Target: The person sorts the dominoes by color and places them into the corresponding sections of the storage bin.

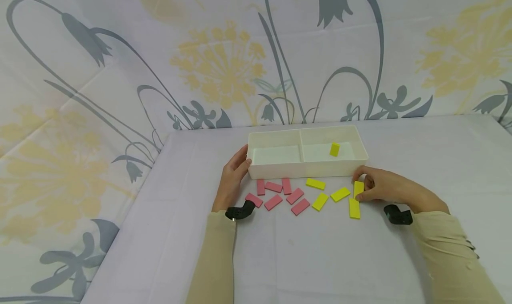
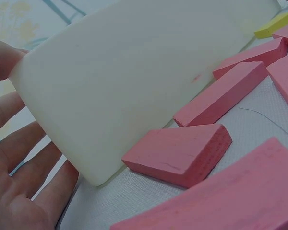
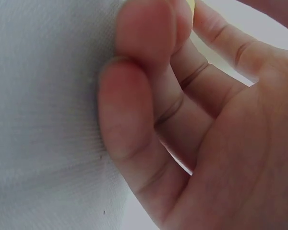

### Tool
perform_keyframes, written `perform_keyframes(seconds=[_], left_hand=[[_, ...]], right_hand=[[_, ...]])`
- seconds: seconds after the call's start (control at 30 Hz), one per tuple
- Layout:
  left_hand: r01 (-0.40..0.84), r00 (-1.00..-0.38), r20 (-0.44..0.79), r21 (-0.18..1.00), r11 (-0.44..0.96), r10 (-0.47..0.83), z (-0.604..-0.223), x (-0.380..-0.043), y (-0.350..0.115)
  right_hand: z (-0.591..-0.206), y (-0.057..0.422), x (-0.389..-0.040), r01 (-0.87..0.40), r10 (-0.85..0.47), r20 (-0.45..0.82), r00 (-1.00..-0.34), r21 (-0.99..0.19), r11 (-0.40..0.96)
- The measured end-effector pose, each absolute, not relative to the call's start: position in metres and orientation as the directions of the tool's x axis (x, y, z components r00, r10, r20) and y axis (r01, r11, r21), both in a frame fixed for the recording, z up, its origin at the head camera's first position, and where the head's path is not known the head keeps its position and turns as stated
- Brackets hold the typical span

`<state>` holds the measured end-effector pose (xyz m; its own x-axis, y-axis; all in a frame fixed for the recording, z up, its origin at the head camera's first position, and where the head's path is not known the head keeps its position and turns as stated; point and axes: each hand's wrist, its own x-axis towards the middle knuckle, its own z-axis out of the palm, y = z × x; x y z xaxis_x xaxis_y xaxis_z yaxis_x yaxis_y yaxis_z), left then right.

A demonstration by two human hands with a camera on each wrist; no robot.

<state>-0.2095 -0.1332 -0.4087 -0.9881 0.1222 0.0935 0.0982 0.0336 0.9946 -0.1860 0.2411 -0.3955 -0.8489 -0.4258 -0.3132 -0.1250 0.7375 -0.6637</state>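
Observation:
A white two-compartment box (image 1: 276, 170) stands on the cloth, with a yellow block (image 1: 334, 149) inside its right compartment. My left hand (image 1: 233, 179) holds the box's left end; in the left wrist view the thumb lies at the corner and the fingers (image 2: 19, 148) reach along the end wall. At the box's front right corner, my right hand (image 1: 386, 186) pinches a yellow block (image 1: 358, 188) between thumb and fingers. Just below it lies another yellow block (image 1: 354, 209). In the right wrist view the curled fingers (image 3: 127, 105) touch the cloth and hide most of the held block.
Several pink blocks (image 1: 273, 202) lie scattered in front of the box's left half. More yellow blocks (image 1: 320, 202) lie right of them. A patterned cloth (image 1: 224, 64) hangs behind the box, and white cloth (image 1: 320, 259) covers the table.

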Motion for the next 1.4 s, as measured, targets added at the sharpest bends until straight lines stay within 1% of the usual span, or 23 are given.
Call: perform_keyframes(seconds=[0.17, 0.47, 0.73, 0.9, 1.13, 1.4], left_hand=[[0.096, -0.989, 0.092, 0.995, 0.024, 0.119, -0.419, -0.217, -0.136], [0.103, -0.990, 0.100, 0.994, 0.024, 0.098, -0.431, -0.225, -0.137], [0.097, -0.990, 0.095, 0.995, 0.019, 0.102, -0.431, -0.226, -0.136], [0.086, -0.990, 0.085, 0.996, 0.002, 0.117, -0.423, -0.221, -0.136], [0.097, -0.988, 0.092, 0.995, 0.034, 0.120, -0.411, -0.213, -0.134], [0.103, -0.988, 0.102, 0.995, 0.008, 0.119, -0.426, -0.222, -0.138]], right_hand=[[-0.395, 0.242, -0.188, -0.126, -0.425, -0.312, -0.850, -0.663, 0.738], [-0.399, 0.243, -0.188, -0.041, -0.410, -0.333, -0.849, -0.732, 0.680], [-0.394, 0.243, -0.185, -0.064, -0.437, -0.311, -0.844, -0.750, 0.658], [-0.394, 0.243, -0.185, -0.078, -0.437, -0.286, -0.853, -0.757, 0.648], [-0.389, 0.241, -0.185, -0.102, -0.433, -0.230, -0.871, -0.778, 0.620], [-0.387, 0.240, -0.183, -0.119, -0.401, -0.166, -0.901, -0.794, 0.596]])
